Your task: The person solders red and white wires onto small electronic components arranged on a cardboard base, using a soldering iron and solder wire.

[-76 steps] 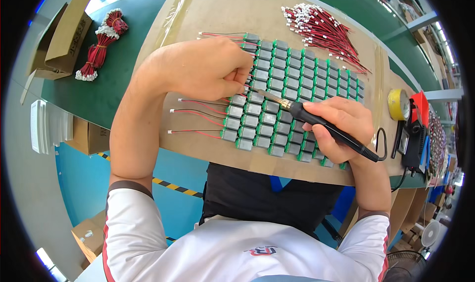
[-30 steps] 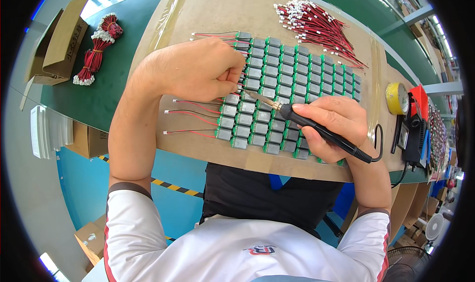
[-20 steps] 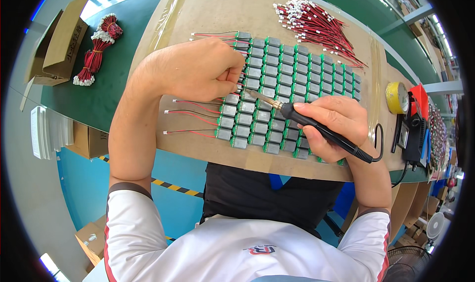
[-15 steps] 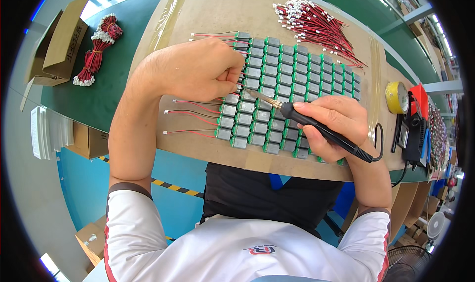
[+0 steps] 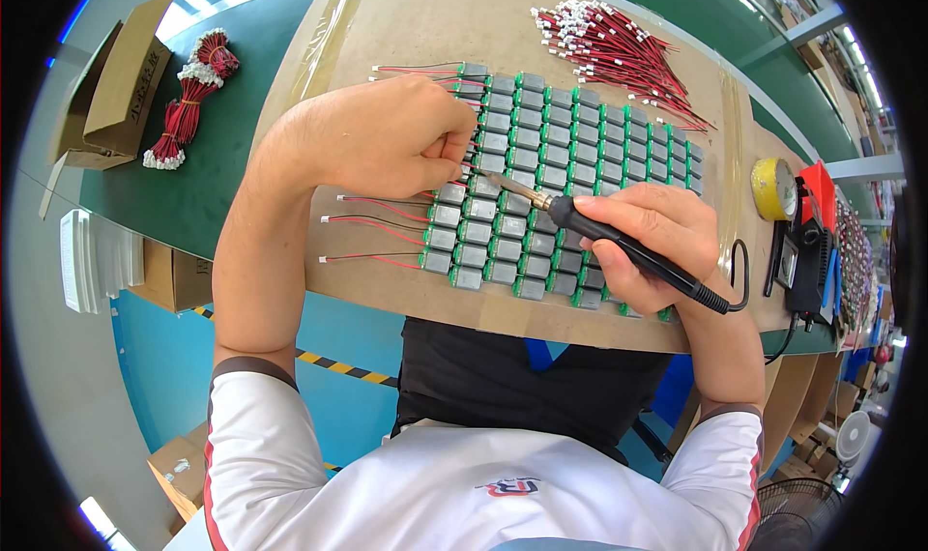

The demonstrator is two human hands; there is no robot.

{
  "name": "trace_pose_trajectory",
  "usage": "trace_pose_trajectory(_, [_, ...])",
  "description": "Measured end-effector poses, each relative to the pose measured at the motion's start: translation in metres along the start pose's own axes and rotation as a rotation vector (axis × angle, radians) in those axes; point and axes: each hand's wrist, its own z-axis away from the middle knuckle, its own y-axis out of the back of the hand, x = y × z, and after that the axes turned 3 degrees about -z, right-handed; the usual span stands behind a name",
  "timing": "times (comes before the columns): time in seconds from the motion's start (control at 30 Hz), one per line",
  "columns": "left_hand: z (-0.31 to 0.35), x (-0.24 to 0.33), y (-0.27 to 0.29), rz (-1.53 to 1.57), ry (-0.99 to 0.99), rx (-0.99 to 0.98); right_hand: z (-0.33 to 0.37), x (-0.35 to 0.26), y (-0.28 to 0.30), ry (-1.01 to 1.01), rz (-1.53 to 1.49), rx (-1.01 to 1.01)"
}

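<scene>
My right hand [image 5: 657, 242] grips a black-handled soldering iron [image 5: 619, 248], its metal tip pointing left at the left side of a grid of small grey blocks with green circuit boards [image 5: 551, 176]. Beside that tip, my left hand [image 5: 406, 135] is closed in a pinch. Red and black wires pass at its fingertips, so it seems to hold a wire lead, though the fingers hide most of it. Several red and black wire leads [image 5: 377, 220] with white connectors run out from the left column of blocks, above and below the left hand.
A pile of red leads with white plugs [image 5: 619, 53] lies at the far right of the brown board [image 5: 445, 19]. Yellow tape [image 5: 774, 189] and a black soldering station [image 5: 810, 261] stand at the right. Bundled leads [image 5: 188, 106] and an open carton [image 5: 121, 87] sit at the left.
The soldering iron's tip has shifted very slightly at the same block. Both hands otherwise keep their places.
</scene>
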Motion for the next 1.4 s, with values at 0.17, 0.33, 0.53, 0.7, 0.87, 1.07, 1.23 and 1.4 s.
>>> trace_pose_trajectory(0.17, [0.000,0.000,-0.001,-0.003,-0.005,0.005,-0.001,0.000,0.002,-0.005,-0.001,0.005])
trace_pose_trajectory(0.33, [0.000,-0.001,-0.001,0.025,0.000,0.006,0.001,0.000,0.004,-0.060,-0.007,0.025])
trace_pose_trajectory(0.53, [0.001,-0.001,-0.001,0.061,-0.001,0.019,-0.003,-0.003,0.015,-0.106,-0.036,0.076])
trace_pose_trajectory(0.7, [0.004,-0.003,0.002,0.070,-0.005,0.012,-0.015,-0.006,0.028,-0.113,-0.089,0.088])
trace_pose_trajectory(0.87, [0.006,-0.007,0.003,0.092,-0.042,-0.005,-0.016,-0.007,0.030,-0.067,-0.053,0.016])
trace_pose_trajectory(1.07, [0.005,-0.004,0.004,0.053,-0.097,-0.043,0.004,-0.009,0.015,-0.081,-0.034,0.024])
trace_pose_trajectory(1.23, [0.003,0.001,0.003,0.021,-0.045,-0.058,0.011,-0.010,0.009,-0.092,-0.038,0.006])
trace_pose_trajectory(1.4, [0.005,0.002,0.003,-0.028,-0.043,-0.053,0.010,-0.011,0.004,-0.072,-0.044,-0.008])
